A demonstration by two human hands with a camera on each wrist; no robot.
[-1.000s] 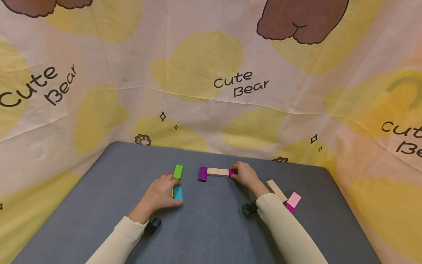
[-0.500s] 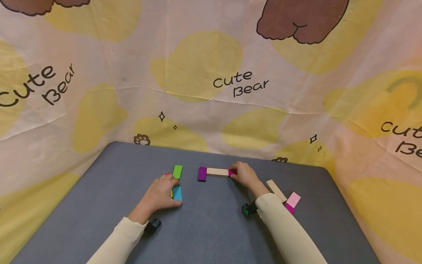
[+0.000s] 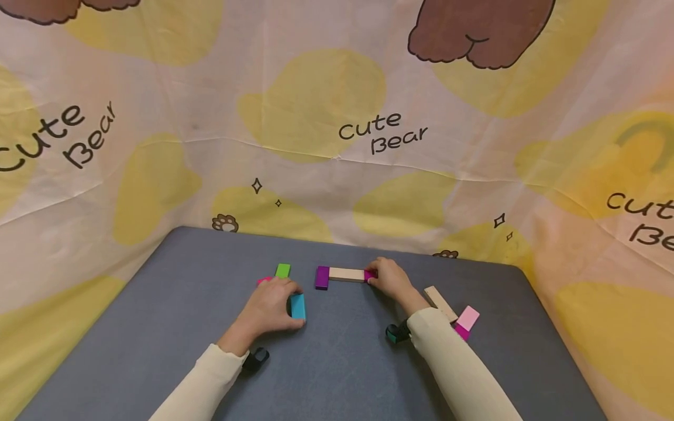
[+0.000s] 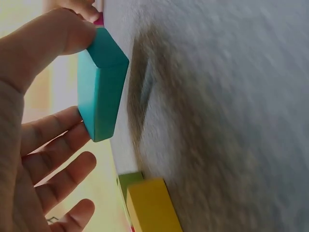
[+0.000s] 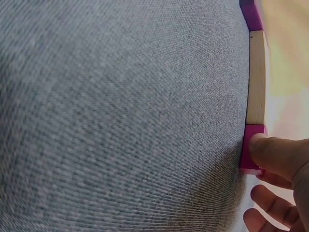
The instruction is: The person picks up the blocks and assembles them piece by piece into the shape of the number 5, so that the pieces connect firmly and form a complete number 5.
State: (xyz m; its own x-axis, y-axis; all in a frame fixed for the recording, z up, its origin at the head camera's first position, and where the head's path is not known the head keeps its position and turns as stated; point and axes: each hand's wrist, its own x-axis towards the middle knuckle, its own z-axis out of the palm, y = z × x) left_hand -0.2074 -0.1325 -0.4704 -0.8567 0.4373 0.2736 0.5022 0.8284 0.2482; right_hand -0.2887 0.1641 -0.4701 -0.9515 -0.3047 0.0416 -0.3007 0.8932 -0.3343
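My left hand [image 3: 270, 305] pinches a blue block [image 4: 102, 84] between thumb and fingertips; the left wrist view shows it raised off the table, a shadow beneath. Behind that hand lie a green block [image 3: 282, 271] and a pink-red block [image 3: 264, 280], mostly covered. A yellow block [image 4: 153, 205] shows below the blue one in the left wrist view. My right hand [image 3: 391, 278] pinches a magenta block [image 5: 252, 150] at the right end of a row. In that row, a plain wooden block [image 3: 346, 275] runs from the magenta block to a purple block [image 3: 322, 278].
Another plain wooden block [image 3: 440, 303] lies slanted right of my right hand. By its near end sit a light pink block [image 3: 468, 318] and a magenta block [image 3: 461, 332], partly behind the sleeve. A printed cloth [image 3: 337, 199] hangs along the grey table's [image 3: 337, 362] back edge.
My left hand has lifted the blue block off the yellow block's side and carried it a little to the right. My right hand stays in place on the magenta block.
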